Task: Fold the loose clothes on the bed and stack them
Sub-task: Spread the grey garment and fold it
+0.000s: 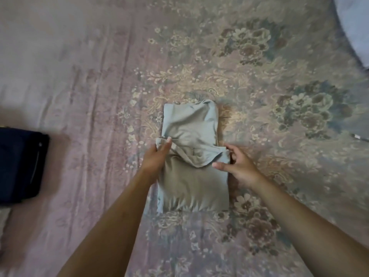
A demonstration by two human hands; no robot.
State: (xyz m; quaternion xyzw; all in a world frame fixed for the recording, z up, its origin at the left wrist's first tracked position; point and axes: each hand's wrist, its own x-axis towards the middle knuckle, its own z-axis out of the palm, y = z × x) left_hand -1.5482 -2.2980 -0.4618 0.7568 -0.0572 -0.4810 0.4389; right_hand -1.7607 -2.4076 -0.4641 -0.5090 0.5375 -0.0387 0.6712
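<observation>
A pale grey-green garment (191, 184) lies partly folded in a narrow strip on the floral bedspread (259, 96), in the middle of the view. A loose fold of cloth runs across its middle. My left hand (157, 154) pinches the left end of that fold. My right hand (237, 164) grips the right end, thumb on top and fingers curled at the edge. A dark navy folded garment (20, 166) lies at the left edge of the view.
The pink and floral bedspread spreads out on all sides of the garment. A pale blue-white cloth (357, 27) shows at the top right corner. A small thin object (359, 136) lies at the right edge.
</observation>
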